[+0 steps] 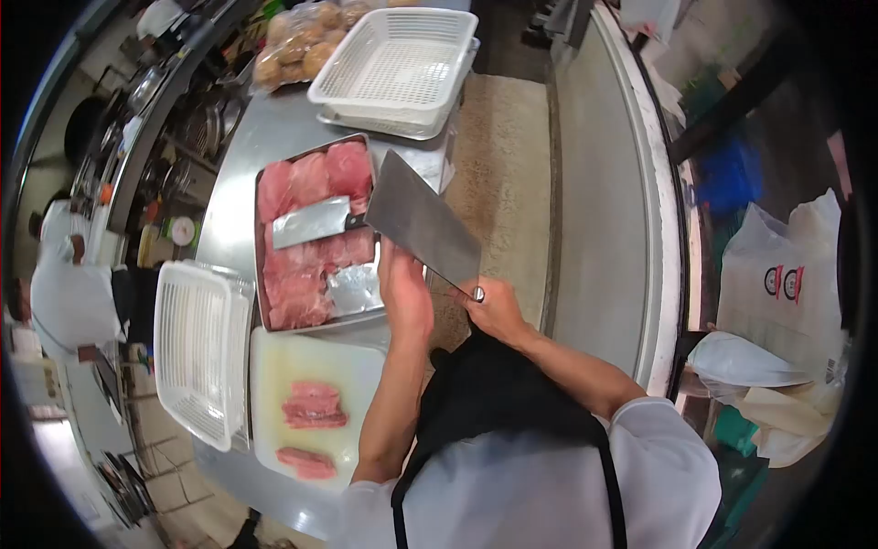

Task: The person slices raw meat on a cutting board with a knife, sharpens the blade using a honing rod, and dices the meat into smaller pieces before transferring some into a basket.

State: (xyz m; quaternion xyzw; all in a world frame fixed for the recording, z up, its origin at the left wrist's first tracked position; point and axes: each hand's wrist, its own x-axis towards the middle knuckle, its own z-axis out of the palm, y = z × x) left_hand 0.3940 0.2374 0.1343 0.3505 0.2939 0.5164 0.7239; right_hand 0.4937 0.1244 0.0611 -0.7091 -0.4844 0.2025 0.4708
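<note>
My right hand is closed around the handle of a large cleaver, raised beside the table with its broad blade pointing up and left. My left hand is up against the lower edge of the blade, fingers stretched out and their tips partly hidden behind it. Left of the blade, a metal tray holds slabs of raw pink meat. A second cleaver lies on that meat. On the cutting board below rest two portions of meat, a larger piece and a smaller strip.
A white plastic basket stands left of the board. Stacked white baskets and a bag of round brown items are at the table's far end. Another person stands at the left. A low wall runs along the right.
</note>
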